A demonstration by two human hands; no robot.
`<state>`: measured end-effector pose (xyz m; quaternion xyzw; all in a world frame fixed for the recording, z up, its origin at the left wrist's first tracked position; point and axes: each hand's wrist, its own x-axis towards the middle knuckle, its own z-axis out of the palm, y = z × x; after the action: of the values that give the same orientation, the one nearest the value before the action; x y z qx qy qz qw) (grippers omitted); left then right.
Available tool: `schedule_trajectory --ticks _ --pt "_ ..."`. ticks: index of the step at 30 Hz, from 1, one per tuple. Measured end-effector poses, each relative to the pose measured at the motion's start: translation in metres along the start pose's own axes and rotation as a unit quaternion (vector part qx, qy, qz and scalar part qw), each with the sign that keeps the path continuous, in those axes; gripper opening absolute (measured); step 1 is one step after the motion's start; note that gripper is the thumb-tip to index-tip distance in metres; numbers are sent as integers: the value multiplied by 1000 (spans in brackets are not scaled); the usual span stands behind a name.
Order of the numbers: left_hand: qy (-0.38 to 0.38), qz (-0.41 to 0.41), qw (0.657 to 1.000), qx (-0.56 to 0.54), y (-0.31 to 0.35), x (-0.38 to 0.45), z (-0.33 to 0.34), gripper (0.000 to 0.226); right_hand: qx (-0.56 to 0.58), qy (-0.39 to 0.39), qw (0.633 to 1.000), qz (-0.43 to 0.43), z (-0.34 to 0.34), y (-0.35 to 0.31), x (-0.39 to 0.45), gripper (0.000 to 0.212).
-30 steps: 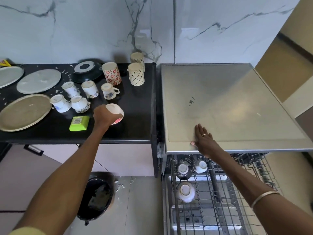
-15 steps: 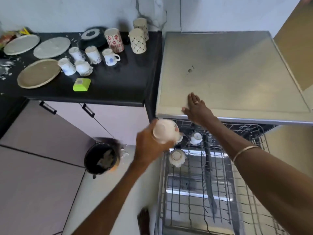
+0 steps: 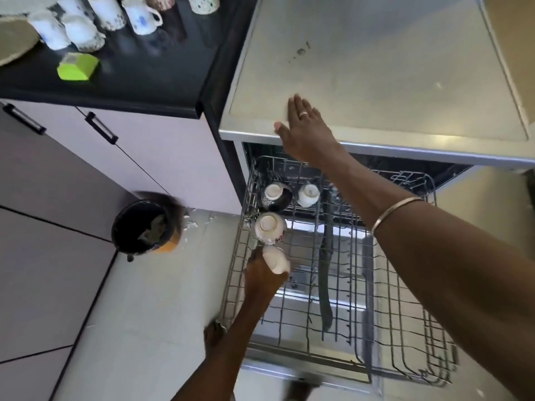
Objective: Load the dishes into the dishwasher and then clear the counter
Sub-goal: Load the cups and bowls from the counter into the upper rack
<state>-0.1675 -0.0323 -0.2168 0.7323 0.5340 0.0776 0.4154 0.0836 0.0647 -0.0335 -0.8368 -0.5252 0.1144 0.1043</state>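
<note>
Left hand (image 3: 265, 274) gripped a white cup (image 3: 276, 260) low over the pulled-out dishwasher rack (image 3: 411, 328); right hand (image 3: 301, 131) lay flat, fingers spread, on the steel top (image 3: 376, 68) of the machine.

The step in hand looked to be loading cups: three cups (image 3: 269, 227) already sat mouth-down along the rack's left side, and the held one hung just in front of the nearest. It lay tilted, its long axis running roughly from the hand toward the rack's back; blur hid which end was the mouth. The next move likely called for turning it mouth-down and seating it in the free slot beside the others. More cups (image 3: 142, 17) waited on the black counter (image 3: 144, 73).
</note>
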Motion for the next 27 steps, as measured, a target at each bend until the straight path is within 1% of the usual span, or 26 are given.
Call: schedule_trajectory --ticks 2,6,10,12,15,17,18,21,22,23,24,25,27 --pt "18 -25 999 8 -5 6 6 91 -4 3 1000 -4 1 2 1 70" --pt "15 -26 999 44 -14 18 17 92 -9 7 1000 -9 3 3 0 69" --pt "-7 8 998 70 -29 21 30 98 -5 9 1000 -9 2 4 -2 69" --pt "-15 20 995 96 -31 23 32 95 -7 7 1000 -8 2 4 -2 69" --pt "-46 42 977 204 -26 29 29 85 -10 6 1000 -3 3 3 -1 69" --pt "-60 37 961 267 -19 28 24 82 -8 2 1000 1 3 2 -1 69" --pt "-66 36 955 287 -16 27 22 84 -10 1 1000 1 3 2 -2 69" --pt "-93 48 936 336 -10 20 15 100 -9 -6 1000 6 1 1 -1 69" --pt "-97 54 934 339 -7 18 11 103 -9 -8 1000 9 1 1 -1 69" --pt "-85 64 938 329 -5 17 6 102 -11 -10 1000 11 0 0 -1 69" --pt "-69 72 946 307 -3 16 -2 97 -13 -15 1000 14 -1 -2 -2 69" --pt "-59 80 957 274 0 16 -11 86 -15 -23 999 17 -1 -2 -2 69" --pt "-26 116 975 188 7 20 -41 43 -14 -47 998 26 -6 -5 0 71"
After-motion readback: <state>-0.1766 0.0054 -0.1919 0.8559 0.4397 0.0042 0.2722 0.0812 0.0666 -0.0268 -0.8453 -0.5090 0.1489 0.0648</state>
